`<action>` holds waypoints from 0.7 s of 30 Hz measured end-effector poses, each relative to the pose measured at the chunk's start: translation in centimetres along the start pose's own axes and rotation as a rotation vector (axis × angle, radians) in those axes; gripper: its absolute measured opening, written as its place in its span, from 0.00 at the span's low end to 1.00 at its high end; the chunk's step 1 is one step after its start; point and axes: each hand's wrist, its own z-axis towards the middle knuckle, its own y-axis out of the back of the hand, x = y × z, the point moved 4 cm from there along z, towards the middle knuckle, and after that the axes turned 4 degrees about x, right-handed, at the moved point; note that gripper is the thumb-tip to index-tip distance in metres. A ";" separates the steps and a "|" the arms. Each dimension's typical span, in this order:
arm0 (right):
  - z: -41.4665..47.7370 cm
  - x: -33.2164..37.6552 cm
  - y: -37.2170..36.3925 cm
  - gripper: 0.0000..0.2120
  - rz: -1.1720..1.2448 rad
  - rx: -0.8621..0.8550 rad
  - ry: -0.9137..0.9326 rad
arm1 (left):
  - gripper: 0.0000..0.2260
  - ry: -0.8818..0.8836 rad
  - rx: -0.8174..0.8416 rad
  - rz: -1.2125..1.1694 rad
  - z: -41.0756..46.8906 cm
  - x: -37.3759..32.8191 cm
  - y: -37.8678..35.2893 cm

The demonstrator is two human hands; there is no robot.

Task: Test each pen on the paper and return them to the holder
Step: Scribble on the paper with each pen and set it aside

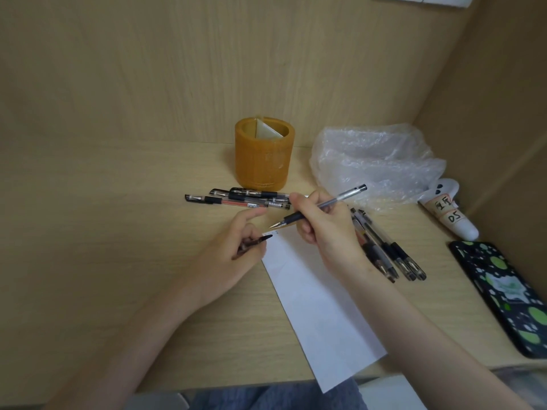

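Observation:
My right hand (pixel 322 229) grips an uncapped gel pen (pixel 340 199), its tip hovering just above the top corner of the white paper strip (pixel 319 309). My left hand (pixel 236 255) rests on the desk left of the paper and is closed on the pen's dark cap (pixel 254 242), index finger stretched out. Three capped pens (pixel 239 199) lie side by side in front of the orange cylindrical holder (pixel 265 155). Several more capped pens (pixel 393 255) lie to the right of the paper, partly hidden by my right hand.
A crumpled clear plastic bag (pixel 376 164) sits right of the holder. A white tube with handwritten labels (pixel 450 211) and a black phone with green spots (pixel 506 294) lie along the right wall. Wooden walls close in the desk at the back and right.

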 end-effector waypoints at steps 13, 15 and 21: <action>-1.5 -0.5 -0.8 0.14 -0.186 0.147 0.008 | 0.22 -0.035 0.018 0.043 0.1 -0.3 -0.2; -1.6 -0.6 -0.9 0.10 -0.189 0.216 -0.014 | 0.23 -0.043 -0.002 0.070 0.1 -0.3 0.1; -1.7 -0.6 -0.8 0.11 -0.100 0.345 -0.088 | 0.16 -0.057 -0.059 0.090 0.1 -0.8 0.1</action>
